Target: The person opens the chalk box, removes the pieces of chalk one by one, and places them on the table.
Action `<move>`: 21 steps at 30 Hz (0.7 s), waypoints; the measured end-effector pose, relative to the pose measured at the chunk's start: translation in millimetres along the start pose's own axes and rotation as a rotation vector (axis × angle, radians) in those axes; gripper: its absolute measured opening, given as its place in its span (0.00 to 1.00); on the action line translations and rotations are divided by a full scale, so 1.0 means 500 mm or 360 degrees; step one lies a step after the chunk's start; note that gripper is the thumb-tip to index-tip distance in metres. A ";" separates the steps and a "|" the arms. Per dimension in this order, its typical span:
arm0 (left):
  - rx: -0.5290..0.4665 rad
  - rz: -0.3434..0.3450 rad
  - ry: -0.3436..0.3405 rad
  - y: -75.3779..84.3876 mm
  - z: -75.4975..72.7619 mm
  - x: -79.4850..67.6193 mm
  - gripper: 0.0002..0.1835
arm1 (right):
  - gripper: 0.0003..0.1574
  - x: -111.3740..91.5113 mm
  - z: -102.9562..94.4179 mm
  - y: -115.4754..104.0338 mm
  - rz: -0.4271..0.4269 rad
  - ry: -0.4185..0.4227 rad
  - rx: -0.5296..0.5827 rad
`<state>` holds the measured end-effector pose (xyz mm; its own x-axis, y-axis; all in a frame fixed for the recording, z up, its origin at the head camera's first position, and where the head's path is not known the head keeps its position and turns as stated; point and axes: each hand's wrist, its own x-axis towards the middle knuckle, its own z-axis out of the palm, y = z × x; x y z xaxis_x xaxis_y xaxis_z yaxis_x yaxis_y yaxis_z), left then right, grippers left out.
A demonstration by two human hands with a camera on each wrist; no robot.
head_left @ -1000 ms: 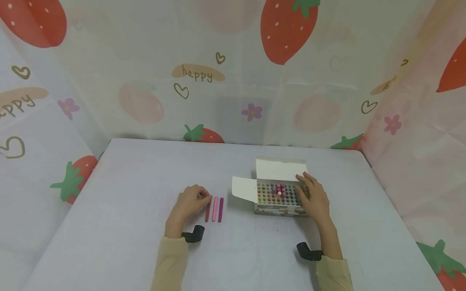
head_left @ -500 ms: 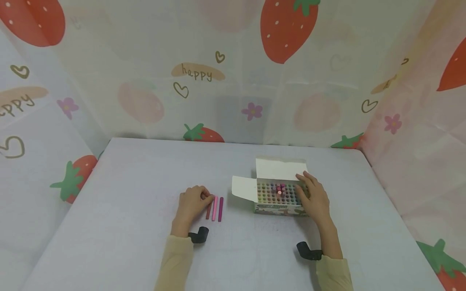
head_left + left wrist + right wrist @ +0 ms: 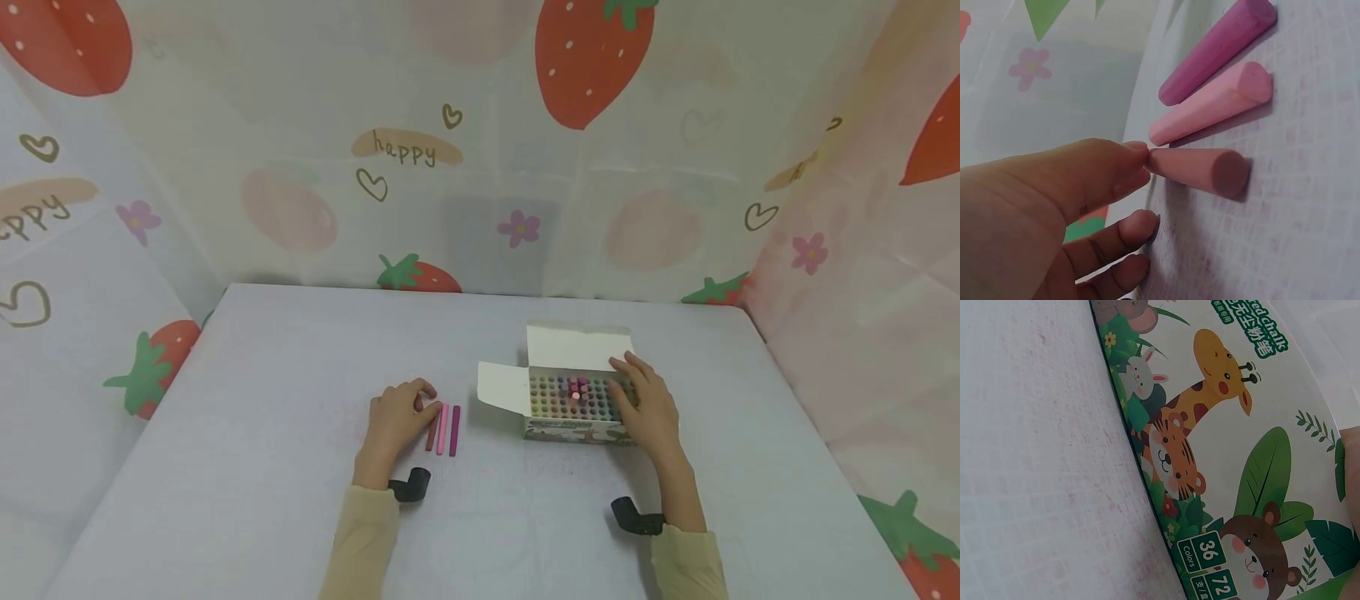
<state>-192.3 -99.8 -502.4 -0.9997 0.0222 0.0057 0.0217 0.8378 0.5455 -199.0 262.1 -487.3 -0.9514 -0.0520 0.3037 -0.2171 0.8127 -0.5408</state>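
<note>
Beside a short row of chalk sticks, my left hand (image 3: 393,417) has its thumb and a fingertip at the far end of a reddish-brown chalk stick (image 3: 1197,169). In the head view its index finger arches apart from the thumb. Right of that stick lie a light pink chalk stick (image 3: 442,429) and a magenta chalk stick (image 3: 454,431), side by side. My right hand (image 3: 648,408) holds the right end of the chalk box (image 3: 573,430), thumb over the inside and fingers at the lid's corner. Several pink and purple sticks (image 3: 577,388) stand out above the rest.
The box's white lid (image 3: 579,347) stands folded back, and a side flap (image 3: 502,388) sticks out leftward. All of this stands on a white-covered table (image 3: 300,350). A strawberry-print cloth (image 3: 480,150) hangs behind and at both sides.
My left hand has shifted slightly right, bringing the brown stick's near end closer to the pink one. Its index finger has lifted away from the thumb. The right hand and box stay put.
</note>
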 end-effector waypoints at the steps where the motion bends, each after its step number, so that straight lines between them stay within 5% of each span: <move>1: 0.0007 0.0008 -0.0001 0.001 -0.001 0.000 0.12 | 0.24 0.000 0.000 0.000 0.0000 0.0000 -0.0003; 21: -0.0002 0.0025 0.0000 0.005 -0.007 -0.003 0.10 | 0.24 0.002 0.001 0.001 0.0006 0.0000 -0.0005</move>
<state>-190.6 -99.5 -498.2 -0.9993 0.0353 0.0145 0.0375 0.8365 0.5466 -200.1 262.3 -487.7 -0.9522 -0.0491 0.3016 -0.2128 0.8148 -0.5393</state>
